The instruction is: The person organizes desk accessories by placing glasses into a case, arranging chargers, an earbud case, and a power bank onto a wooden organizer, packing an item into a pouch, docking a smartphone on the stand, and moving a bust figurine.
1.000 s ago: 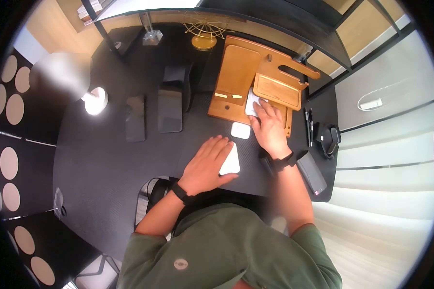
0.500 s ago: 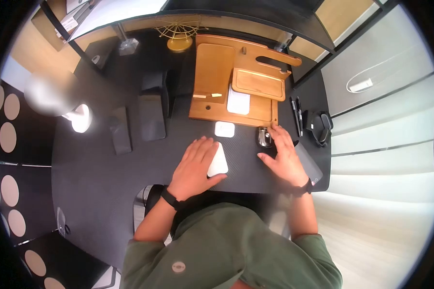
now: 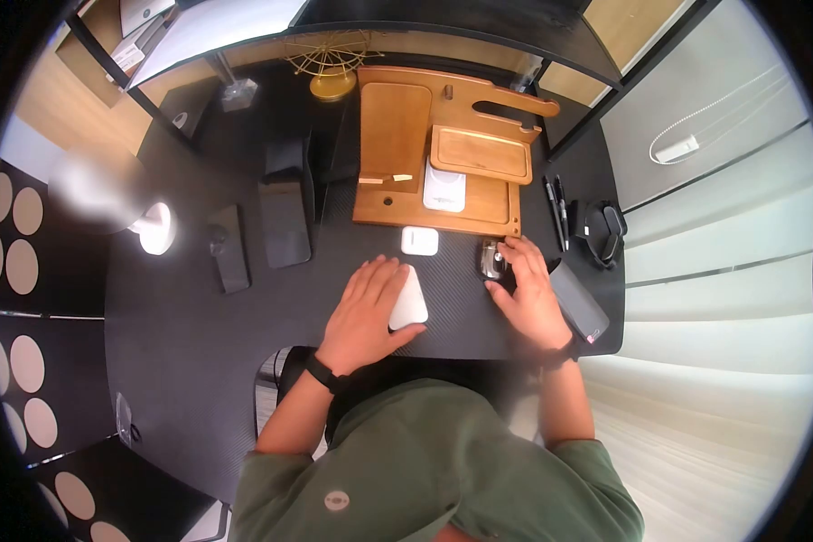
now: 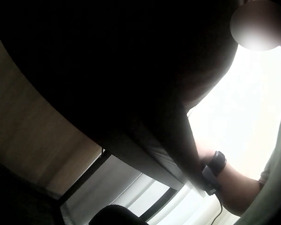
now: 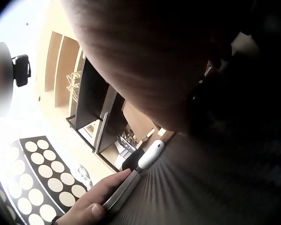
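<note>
My left hand point(image 3: 361, 312) lies over a white flat slab with rounded corners point(image 3: 409, 300), its fingers nearly straight along the far side and the thumb spread at the near corner. In the right wrist view this slab point(image 5: 124, 191) shows a thin grey edge under the left fingers. On the right, my right hand point(image 3: 533, 294) has its fingertips and thumb at the edge of a small shiny black-and-silver thing point(image 3: 490, 260). Its kind is too small to make out. Between the hands and farther back lies a white earbud case point(image 3: 420, 240).
Behind stands a wooden desk organizer point(image 3: 397, 117) with a white pad point(image 3: 444, 191) on its base. Two pens point(image 3: 558, 212), a black strapped device point(image 3: 599, 235) and a dark flat case point(image 3: 578, 301) lie right. A black phone-like slab point(image 3: 230, 248) and a lamp point(image 3: 156, 228) stand left.
My right hand has left the white pad on the organizer and come back toward me, to the small shiny thing, its thumb now closer to it. The left hand stays on the slab.
</note>
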A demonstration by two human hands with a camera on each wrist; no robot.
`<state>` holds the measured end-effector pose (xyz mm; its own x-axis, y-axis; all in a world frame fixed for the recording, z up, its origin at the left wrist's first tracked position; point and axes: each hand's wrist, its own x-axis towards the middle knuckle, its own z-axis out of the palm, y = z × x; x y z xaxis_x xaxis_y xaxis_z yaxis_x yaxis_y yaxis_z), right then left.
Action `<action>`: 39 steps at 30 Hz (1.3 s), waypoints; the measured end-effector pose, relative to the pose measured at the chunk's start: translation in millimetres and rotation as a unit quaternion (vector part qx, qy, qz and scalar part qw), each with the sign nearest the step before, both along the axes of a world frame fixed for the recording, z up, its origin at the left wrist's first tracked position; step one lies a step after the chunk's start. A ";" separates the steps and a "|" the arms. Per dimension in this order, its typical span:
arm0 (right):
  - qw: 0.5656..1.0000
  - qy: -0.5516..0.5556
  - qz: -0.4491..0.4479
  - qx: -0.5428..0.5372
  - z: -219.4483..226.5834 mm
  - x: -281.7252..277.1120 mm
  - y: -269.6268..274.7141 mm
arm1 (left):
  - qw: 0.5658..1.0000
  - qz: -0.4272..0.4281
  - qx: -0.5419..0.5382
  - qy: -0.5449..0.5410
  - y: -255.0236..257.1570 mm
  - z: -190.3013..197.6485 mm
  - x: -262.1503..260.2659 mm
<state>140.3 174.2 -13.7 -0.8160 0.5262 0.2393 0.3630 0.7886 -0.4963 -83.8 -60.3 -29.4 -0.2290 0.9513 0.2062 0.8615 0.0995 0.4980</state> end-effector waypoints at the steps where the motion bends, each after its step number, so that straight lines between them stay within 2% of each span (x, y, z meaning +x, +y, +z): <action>1: 1.000 0.000 0.000 0.000 1.4 -1.7 -0.7 | 1.000 0.001 0.000 0.001 0.1 0.0 0.1; 7: 0.999 -0.005 -0.013 0.052 11.7 -13.0 4.3 | 1.000 0.004 -0.003 0.000 1.2 2.9 0.1; 10: 1.000 0.017 0.003 0.005 9.0 -17.2 13.8 | 1.000 0.004 -0.002 0.003 0.9 2.7 0.3; 13: 1.000 0.000 -0.015 -0.004 22.6 -28.1 13.4 | 1.000 0.001 -0.002 0.007 0.3 1.8 -0.4; 15: 0.998 -0.009 -0.021 -0.052 28.5 -34.7 15.2 | 1.000 0.000 -0.004 0.005 0.0 3.2 -0.6; 18: 0.997 0.014 -0.034 -0.063 31.6 -42.5 22.1 | 1.000 0.001 -0.007 0.000 -0.8 3.7 -0.7; 24: 0.999 0.026 -0.024 0.021 13.3 -62.7 49.9 | 1.000 0.000 -0.010 0.000 -0.2 3.9 -0.5; 31: 1.000 -0.019 -0.003 0.003 7.0 -76.7 56.9 | 1.000 -0.002 -0.014 -0.005 -0.4 3.5 -1.5; 39: 1.000 0.009 -0.008 0.009 -9.6 -74.9 58.7 | 1.000 -0.003 -0.012 -0.002 -0.8 2.6 -1.7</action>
